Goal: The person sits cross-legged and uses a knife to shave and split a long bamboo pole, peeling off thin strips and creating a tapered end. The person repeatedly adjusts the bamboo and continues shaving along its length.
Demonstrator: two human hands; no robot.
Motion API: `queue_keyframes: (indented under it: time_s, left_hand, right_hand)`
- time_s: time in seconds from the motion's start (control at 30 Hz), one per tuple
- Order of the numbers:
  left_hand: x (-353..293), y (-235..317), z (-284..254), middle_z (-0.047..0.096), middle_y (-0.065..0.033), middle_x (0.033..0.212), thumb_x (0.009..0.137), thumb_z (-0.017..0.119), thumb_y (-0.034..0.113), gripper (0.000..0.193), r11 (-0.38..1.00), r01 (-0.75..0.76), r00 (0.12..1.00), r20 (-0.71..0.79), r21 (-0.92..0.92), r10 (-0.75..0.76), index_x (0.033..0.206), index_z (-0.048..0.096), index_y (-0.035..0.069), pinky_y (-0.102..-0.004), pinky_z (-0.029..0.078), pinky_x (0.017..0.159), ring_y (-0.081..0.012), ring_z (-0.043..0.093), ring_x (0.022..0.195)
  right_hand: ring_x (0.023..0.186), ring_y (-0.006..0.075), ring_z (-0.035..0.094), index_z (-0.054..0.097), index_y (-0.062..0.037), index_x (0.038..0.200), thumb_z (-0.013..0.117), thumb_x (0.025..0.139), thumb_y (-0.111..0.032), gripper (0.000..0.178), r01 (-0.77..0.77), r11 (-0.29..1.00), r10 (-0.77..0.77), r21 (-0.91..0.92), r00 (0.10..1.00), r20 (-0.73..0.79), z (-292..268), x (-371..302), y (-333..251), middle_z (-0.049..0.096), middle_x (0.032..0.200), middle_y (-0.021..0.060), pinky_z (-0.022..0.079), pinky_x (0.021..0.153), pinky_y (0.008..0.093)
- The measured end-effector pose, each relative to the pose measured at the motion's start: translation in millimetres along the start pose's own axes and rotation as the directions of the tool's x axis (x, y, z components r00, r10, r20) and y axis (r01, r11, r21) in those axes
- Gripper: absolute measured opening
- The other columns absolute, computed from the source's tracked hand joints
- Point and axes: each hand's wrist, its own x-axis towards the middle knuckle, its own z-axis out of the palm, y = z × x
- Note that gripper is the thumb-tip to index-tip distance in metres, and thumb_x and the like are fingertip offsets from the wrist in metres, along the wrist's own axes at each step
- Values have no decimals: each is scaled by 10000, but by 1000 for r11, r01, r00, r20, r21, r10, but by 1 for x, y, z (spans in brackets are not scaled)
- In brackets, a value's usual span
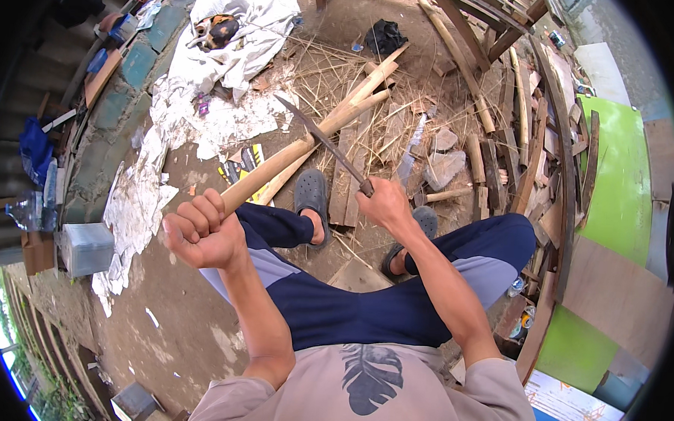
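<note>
My left hand [207,231] is wrapped round the near end of a peeled wooden pole [257,181], which slants away to the far right. In my right hand [386,207] is the handle of a long machete [341,156]. Its dark blade lies across the pole around mid-length, pointing to the far left, and appears to touch the wood. Beneath the held pole, another pale pole [373,78] runs along nearly the same line.
Wood shavings and a handsaw [413,150] lie beyond my feet, near a grey stone [445,170]. Scrap timber [531,155] is heaped on the right by a green panel [617,170]. At the far left, a calico cat [221,32] is curled on white cloth [259,15].
</note>
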Motion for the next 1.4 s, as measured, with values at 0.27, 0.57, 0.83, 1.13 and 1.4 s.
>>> queue_keyframes:
  time_s: [0.27, 0.57, 0.83, 1.13, 1.4]
  left_hand:
    - [1, 0, 4, 194, 45, 491, 955, 430, 259, 429, 1000, 17, 999, 29, -25, -16, 588, 221, 187, -276, 219, 496, -89, 142, 423]
    - [4, -1, 27, 227, 37, 514, 972, 441, 359, 424, 995, -43, 940, -334, 88, 70, 631, 267, 176, -280, 252, 484, -102, 200, 428]
    - [6, -3, 56, 261, 26, 549, 914, 462, 377, 379, 1000, -30, 784, -620, 1, 24, 649, 284, 172, -272, 289, 514, -117, 292, 494]
    - [3, -12, 36, 221, 28, 548, 894, 428, 314, 344, 997, 38, 842, -540, 63, 2, 644, 236, 177, -275, 282, 512, -114, 247, 484]
    - [8, -10, 36, 215, 28, 531, 912, 385, 299, 360, 992, 55, 778, -627, 114, 29, 621, 199, 197, -291, 272, 508, -123, 235, 480]
  right_hand:
    - [761, 402, 671, 676, -51, 834, 634, 792, -286, 243, -50, 994, 50, -92, 999, -2, 3, 21, 29, 670, 745, 228, 531, 736, 489]
    - [657, 390, 651, 637, -34, 826, 670, 783, -233, 207, 97, 995, -97, 14, 995, -2, 16, -20, 4, 638, 667, 203, 519, 638, 463]
    - [677, 414, 652, 634, -44, 838, 700, 762, -277, 253, 217, 969, -210, 116, 975, -70, 43, -31, -13, 658, 688, 189, 520, 647, 482]
    - [719, 426, 657, 663, -32, 809, 686, 753, -289, 264, 148, 987, -145, 54, 988, -55, 38, -15, 3, 654, 712, 238, 526, 677, 492]
    - [651, 410, 641, 638, -55, 796, 654, 767, -240, 188, 211, 977, -213, -34, 974, -75, 45, -25, 4, 640, 685, 223, 508, 648, 487]
